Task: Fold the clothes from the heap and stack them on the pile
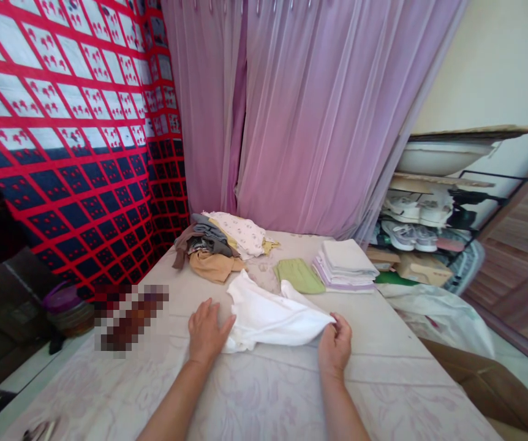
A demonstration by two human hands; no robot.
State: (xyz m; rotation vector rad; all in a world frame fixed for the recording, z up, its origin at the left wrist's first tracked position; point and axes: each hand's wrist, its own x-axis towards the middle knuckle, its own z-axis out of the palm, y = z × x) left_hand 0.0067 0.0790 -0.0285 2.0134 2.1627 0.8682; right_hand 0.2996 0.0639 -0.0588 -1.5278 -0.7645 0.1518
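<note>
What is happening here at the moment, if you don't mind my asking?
A person's right hand pinches one corner of a white garment on a patterned sheet. The left hand is open at the garment's other end. Beyond lie a green cloth, a folded stack and a loose heap of clothes.

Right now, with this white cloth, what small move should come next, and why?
Perhaps pinch the white cloth at its left edge with your left hand, which is spread open there; your right hand already holds the right end.

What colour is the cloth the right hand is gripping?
The cloth is white, best seen in the head view.
</note>
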